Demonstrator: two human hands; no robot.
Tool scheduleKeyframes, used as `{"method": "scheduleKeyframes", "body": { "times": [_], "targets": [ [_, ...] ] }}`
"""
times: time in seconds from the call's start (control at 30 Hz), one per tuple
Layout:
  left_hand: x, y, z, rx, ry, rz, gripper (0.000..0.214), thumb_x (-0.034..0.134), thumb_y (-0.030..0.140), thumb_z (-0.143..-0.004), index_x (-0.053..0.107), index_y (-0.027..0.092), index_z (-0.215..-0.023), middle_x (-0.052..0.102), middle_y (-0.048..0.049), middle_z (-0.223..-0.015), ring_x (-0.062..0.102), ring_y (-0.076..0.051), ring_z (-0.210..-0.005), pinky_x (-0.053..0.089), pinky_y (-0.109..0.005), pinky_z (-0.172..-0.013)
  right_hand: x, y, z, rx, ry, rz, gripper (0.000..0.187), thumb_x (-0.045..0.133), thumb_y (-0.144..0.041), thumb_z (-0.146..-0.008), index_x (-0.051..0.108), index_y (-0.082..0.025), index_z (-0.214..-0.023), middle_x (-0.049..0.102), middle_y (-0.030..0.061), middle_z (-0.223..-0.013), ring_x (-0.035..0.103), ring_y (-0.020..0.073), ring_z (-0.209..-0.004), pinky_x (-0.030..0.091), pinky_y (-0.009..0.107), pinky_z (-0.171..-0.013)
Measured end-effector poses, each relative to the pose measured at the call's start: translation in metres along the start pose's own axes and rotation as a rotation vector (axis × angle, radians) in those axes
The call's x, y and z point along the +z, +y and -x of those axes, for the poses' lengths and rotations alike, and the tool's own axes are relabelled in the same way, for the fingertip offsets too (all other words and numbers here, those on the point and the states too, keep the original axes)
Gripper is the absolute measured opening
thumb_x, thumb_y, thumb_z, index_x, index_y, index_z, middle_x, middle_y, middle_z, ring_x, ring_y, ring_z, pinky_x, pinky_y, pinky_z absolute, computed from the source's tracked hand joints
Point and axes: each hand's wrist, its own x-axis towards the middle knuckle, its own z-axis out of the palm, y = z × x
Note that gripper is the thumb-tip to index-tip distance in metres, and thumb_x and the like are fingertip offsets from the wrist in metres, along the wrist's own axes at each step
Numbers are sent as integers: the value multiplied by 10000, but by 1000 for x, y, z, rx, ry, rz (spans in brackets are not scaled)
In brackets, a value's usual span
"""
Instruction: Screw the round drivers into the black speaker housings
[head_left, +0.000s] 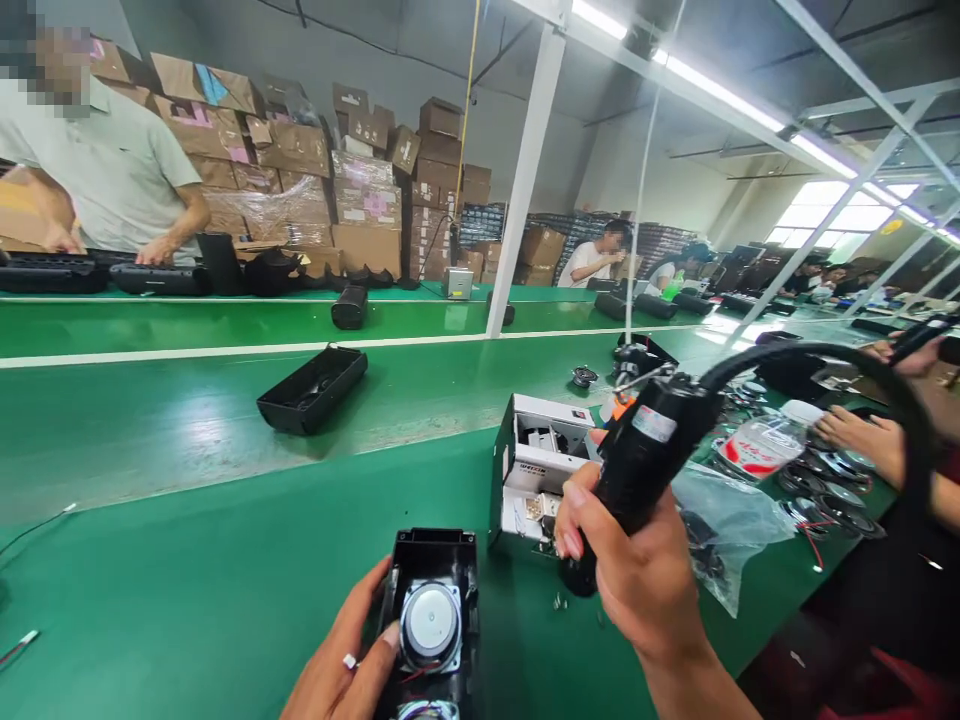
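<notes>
We find the left hand [352, 665] steadying the black rectangular plastic speaker housing [435, 552] on the green worktop [225, 560], fingers curled against its side. Right of the housing, the right hand [637, 580] is wrapped fully round the black corded electric screwdriver [645, 450], which is held clear of the housing. We judge fastening to be in hand; the next move calls for seating the bit squarely.

Your left hand [351, 665] wears a small pale ring [349, 661] on one finger. Your right hand [637, 575] has longish nails [574, 543] with a pinkish polish. Both hands are bare, and so are the wrist and forearm behind the right one
</notes>
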Motion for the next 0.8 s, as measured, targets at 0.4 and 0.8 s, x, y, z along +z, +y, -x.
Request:
{"method": "scheduleKeyframes", "body": {
  "times": [0.4,0.8],
  "targets": [
    [15,-4,5,0,10,75,575,253,554,-1147,153,432,-1700,273,-17,-1798,294,-347,-1657,358,-641,-1346,60,-12,15,-93,124,-187,422,680,-180,-1033,509,-314,-1394,563,-84,-691,555,119,-515,554,255,-527],
    [8,13,8,-157,-70,219,630,363,471,-1128,153,408,-1718,356,-19,-1767,504,-369,-1537,557,-524,-1230,53,37,23,17,-14,-81,226,662,-254,-1078,589,-273,-1291,581,-64,-757,592,113,-559,565,281,-558]
  ]
}}
